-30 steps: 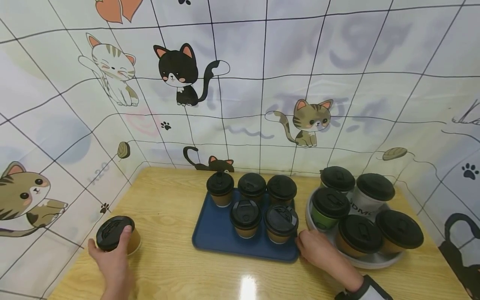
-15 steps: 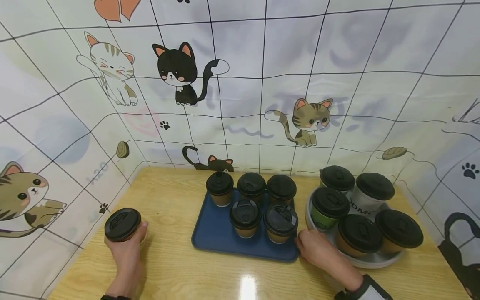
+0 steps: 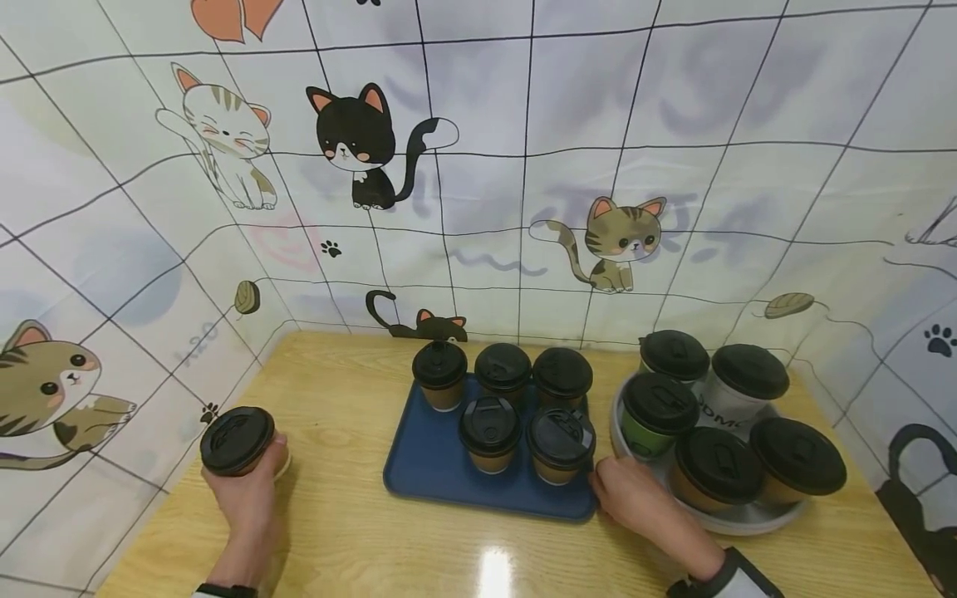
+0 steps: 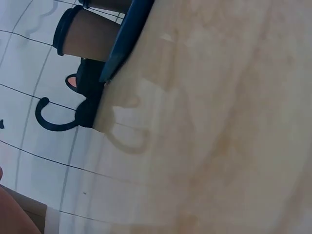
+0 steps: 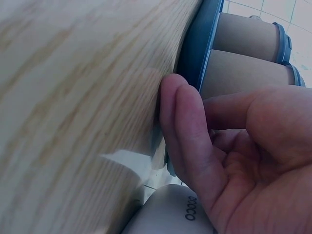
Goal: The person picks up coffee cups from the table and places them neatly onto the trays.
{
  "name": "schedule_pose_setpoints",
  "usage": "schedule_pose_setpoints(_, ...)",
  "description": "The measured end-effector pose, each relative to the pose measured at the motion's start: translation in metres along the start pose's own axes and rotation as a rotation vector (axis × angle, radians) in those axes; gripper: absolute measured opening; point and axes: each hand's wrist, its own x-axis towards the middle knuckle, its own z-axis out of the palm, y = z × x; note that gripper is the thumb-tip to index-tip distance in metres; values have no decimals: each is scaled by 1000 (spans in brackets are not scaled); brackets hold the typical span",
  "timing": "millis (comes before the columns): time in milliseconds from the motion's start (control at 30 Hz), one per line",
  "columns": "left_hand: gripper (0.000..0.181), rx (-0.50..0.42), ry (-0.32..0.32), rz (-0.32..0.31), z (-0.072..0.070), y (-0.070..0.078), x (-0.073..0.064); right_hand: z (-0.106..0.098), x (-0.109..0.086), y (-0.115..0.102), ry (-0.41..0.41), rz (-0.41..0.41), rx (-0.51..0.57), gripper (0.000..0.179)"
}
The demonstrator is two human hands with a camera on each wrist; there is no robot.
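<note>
At the left of the table my left hand point(image 3: 242, 502) grips a brown paper coffee cup point(image 3: 238, 440) with a black lid, fingers round its side. In the left wrist view only a bit of that hand point(image 4: 13, 214) and a brown-and-white edge of the cup point(image 4: 36, 208) show, at the lower left. A blue tray point(image 3: 426, 465) with several lidded paper cups point(image 3: 489, 436) lies mid-table. My right hand point(image 3: 631, 497) pinches the tray's front right corner; in the right wrist view its thumb and curled fingers point(image 5: 187, 117) meet at the tray's rim point(image 5: 197, 44).
Right of the tray, beside my right hand, a round grey tray point(image 3: 736, 525) bears several larger black-lidded cups, one of them green point(image 3: 650, 436). The wooden table point(image 3: 336, 415) runs back to a cat-printed cloth wall point(image 3: 486, 208).
My left hand has turned and shifted slightly with the cup; more of its wrist shows, and the lid sits a little higher. The right hand and both trays have stayed put.
</note>
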Motion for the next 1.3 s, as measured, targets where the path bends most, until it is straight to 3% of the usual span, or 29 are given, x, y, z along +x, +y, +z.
schedule_pose_setpoints(300,85,-100,-168,98,20,27,-16,1,0,0,-10,1,11,41)
schedule_pose_setpoints(700,76,-104,-356,112,51,49,-42,1,0,2,-7,4,12,41)
schedule_pose_setpoints(867,77,-87,-447,121,59,48,-47,2,0,1,-11,11,15,41)
schedule_pose_setpoints(1133,76,14,-689,118,67,35,-51,2,0,-1,-22,17,17,42)
schedule_pose_setpoints(1300,72,73,-774,121,74,26,-52,1,-1,-1,-24,19,22,42)
